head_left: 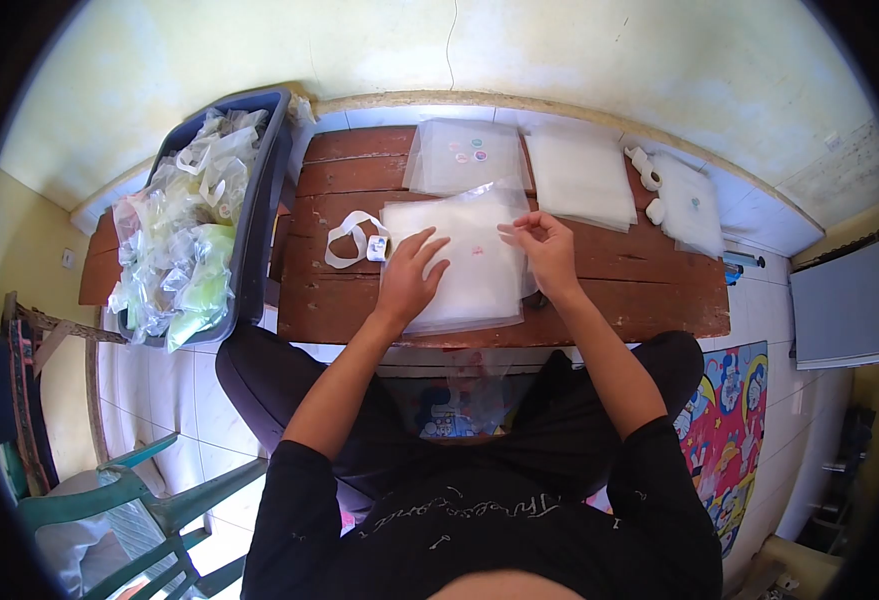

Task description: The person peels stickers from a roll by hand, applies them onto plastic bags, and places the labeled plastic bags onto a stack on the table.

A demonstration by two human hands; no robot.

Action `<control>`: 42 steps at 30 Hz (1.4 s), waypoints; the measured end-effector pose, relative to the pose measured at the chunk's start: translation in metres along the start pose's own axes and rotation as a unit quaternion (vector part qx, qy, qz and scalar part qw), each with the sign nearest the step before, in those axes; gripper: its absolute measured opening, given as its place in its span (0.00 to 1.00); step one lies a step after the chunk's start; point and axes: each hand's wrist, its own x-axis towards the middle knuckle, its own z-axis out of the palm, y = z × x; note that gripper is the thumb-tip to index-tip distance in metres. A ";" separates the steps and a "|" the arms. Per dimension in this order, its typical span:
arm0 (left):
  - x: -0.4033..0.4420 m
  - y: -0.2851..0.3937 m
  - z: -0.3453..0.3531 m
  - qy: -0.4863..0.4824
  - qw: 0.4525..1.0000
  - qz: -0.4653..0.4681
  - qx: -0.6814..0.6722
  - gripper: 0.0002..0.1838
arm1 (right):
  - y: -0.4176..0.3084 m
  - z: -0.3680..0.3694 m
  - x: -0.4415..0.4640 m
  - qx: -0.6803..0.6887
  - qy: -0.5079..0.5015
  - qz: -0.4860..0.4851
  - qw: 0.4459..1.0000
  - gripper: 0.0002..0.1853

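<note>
A stack of clear plastic bags [459, 290] lies before me on the wooden table, with a small pink mark on the top one. My left hand [411, 280] rests over the stack's left side, fingers spread. At the right edge, my right hand [547, 252] has its thumb and fingertips pinched together on the thin clear plastic; the exact contact is hard to see. Left of the stack, a roll of white tape with a printed label [377, 248] trails a looped white strip [344, 240].
Behind are more bag stacks, one with round stickers [467, 150], another plain [579, 180]. White rolls [645, 170] lie by a stack [689, 205] on the right. A dark tub [277, 150] of crumpled plastic stands left. A green chair [149, 500] is lower left.
</note>
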 end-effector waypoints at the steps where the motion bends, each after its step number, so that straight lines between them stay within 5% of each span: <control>1: 0.000 0.000 0.000 0.026 0.999 -0.031 -0.017 0.20 | -0.006 -0.002 0.000 0.090 -0.011 0.025 0.996 0.03; 5: 0.005 0.009 -0.004 0.073 0.975 -0.152 -0.144 0.27 | -0.028 -0.008 0.001 0.250 -0.029 0.043 0.967 0.03; 9: 0.003 0.006 0.008 0.131 0.958 -0.166 -0.196 0.33 | -0.052 -0.010 -0.001 0.329 -0.049 0.015 0.943 0.04; 11: 0.002 0.001 0.017 0.134 0.876 -0.232 -0.402 0.33 | -0.055 -0.011 -0.001 0.368 -0.035 0.023 0.929 0.04; 12: 0.004 0.003 0.014 0.134 0.876 -0.230 -0.402 0.33 | -0.056 -0.012 -0.001 0.368 -0.036 0.022 0.929 0.04; 14: 0.005 0.009 0.005 0.007 0.782 -0.278 -0.558 0.30 | -0.057 -0.012 -0.001 0.403 -0.044 0.020 0.914 0.05; 20: 0.003 -0.002 0.006 -0.083 0.761 -0.294 -0.572 0.18 | -0.051 -0.010 -0.003 0.441 -0.024 0.067 0.895 0.07; 24: 0.004 -0.009 0.003 0.012 0.749 -0.314 -0.583 0.11 | -0.035 -0.007 -0.003 0.377 -0.032 0.040 0.925 0.09; 26: 0.009 -0.008 -0.006 0.079 0.698 -0.293 -0.648 0.07 | -0.027 -0.006 -0.002 0.286 -0.030 0.005 0.958 0.14; 32: 0.015 -0.017 -0.021 0.073 0.757 -0.288 -0.582 0.06 | -0.033 -0.008 -0.001 0.219 -0.008 0.094 0.971 0.28; 42: 0.018 -0.013 -0.036 -0.105 0.811 -0.359 -0.449 0.16 | -0.014 -0.022 0.007 0.159 0.013 0.144 0.977 0.32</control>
